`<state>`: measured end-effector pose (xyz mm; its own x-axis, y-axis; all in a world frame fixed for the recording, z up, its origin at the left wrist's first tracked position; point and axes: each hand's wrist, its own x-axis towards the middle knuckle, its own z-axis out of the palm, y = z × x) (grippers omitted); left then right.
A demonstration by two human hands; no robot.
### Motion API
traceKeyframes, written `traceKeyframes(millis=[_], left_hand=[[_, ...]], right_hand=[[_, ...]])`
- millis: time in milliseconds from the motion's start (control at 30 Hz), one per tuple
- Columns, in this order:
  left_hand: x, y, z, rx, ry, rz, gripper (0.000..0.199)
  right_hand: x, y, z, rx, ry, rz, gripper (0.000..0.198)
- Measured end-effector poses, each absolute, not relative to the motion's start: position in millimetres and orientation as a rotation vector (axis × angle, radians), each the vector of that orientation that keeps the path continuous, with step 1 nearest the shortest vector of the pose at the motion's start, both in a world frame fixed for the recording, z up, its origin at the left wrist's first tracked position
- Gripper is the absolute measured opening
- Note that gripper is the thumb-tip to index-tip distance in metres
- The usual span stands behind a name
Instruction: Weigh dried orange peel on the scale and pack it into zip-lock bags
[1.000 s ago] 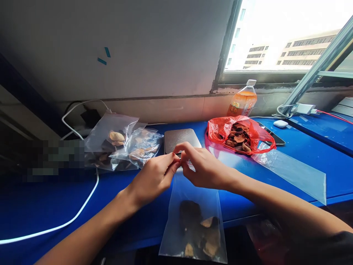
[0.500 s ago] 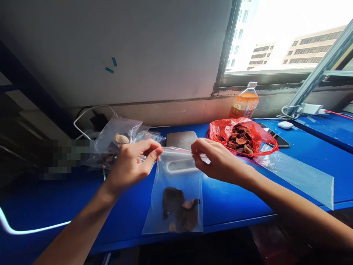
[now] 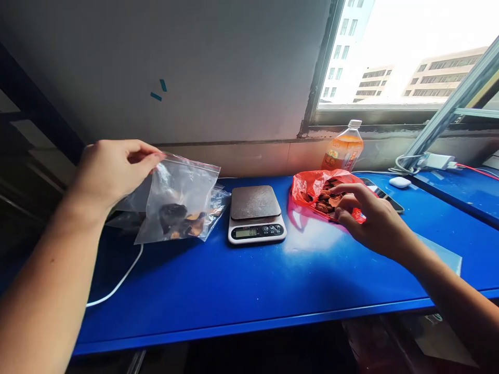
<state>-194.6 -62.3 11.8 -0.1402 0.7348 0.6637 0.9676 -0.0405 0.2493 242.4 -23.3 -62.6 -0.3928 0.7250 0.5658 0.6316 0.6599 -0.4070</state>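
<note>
Roughly mid-batch, I'd judge: left hand [image 3: 119, 171] has thumb and fingers pinched on the top corner of a zip bag [image 3: 183, 182], hanging left of the scale [image 3: 256, 213] with dark and tan dried slices in its bottom; can't tell if the zip is fully sealed. More bags [image 3: 220, 201] sit behind and beside it, so some bagging looks done; count hidden by the overlap, and can't tell if the held bag touches them. Scale plate carries nothing, display seems to read zero. What's left: a good heap of loose slices [image 3: 326, 201] in the red bag [image 3: 306, 183], and a flat clear bag [image 3: 442, 253] at right that looks unfilled, partly covered by the forearm. Right hand [image 3: 346, 202] is over the red bag's near right side, fingers curled, thumb apart, nothing seen between them; contact with slices not clear. Room: bare blue worktop [image 3: 249, 291] from the scale down to the front edge, plus a bare gap between scale and red bag. Tighter at the back: bottle [image 3: 345, 148] just behind the red bag, phone [image 3: 392, 201] just beside it. White cable [image 3: 120, 283] runs under the left side, a possible snag.
</note>
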Motion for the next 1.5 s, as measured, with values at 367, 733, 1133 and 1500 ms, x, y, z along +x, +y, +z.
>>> traceKeyframes(millis=[367, 733, 1133, 1500], left_hand=[[-172.2, -1.2, 4.4, -1.773, -1.947, -0.407, 0.039], [-139.9, -9.4, -74.7, -2.175, -1.904, 0.099, 0.027], [-123.8, -38.9, -65.8, -2.135, -1.706, -0.229, 0.04], [-137.3, -55.5, -84.5, -2.045, -1.784, -0.385, 0.038]], right_hand=[[259.6, -4.5, -56.8, -1.05, -2.22, 0.234, 0.03], [315.4, 10.1, -72.5, -1.269, -2.069, 0.408, 0.033], [296.8, 70.9, -90.6, -1.289, -2.379, 0.316, 0.023], [272.6, 103.3, -95.9, -1.152, -2.586, 0.252, 0.027]])
